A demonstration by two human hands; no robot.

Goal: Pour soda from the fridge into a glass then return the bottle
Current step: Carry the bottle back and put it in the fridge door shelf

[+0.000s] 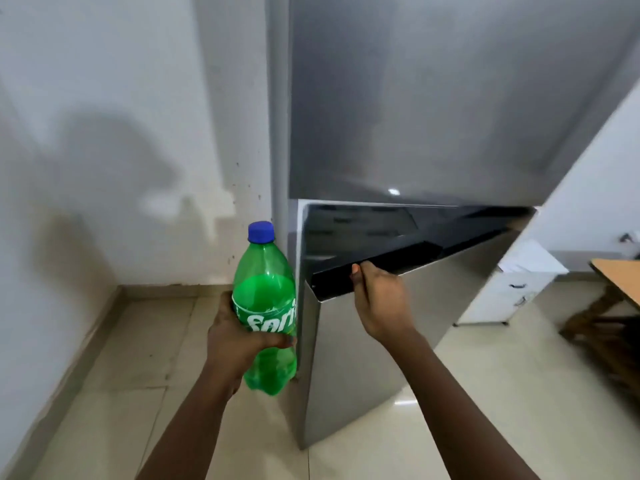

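A green soda bottle [265, 299] with a blue cap stands upright in my left hand [235, 336], which grips it around the label. It is partly full. In front of me stands a tall silver fridge [433, 98]. Its lower door [353, 358] is swung partly out toward me. My right hand [375, 299] grips the black recessed handle [374, 263] along the door's top edge, fingers curled under it. The fridge's inside is hidden behind the door. No glass is in view.
A white wall [104, 133] runs along the left, meeting a beige tiled floor [138, 375]. At the right stand a white drawer cabinet [512, 292] and the corner of a wooden table [620, 278].
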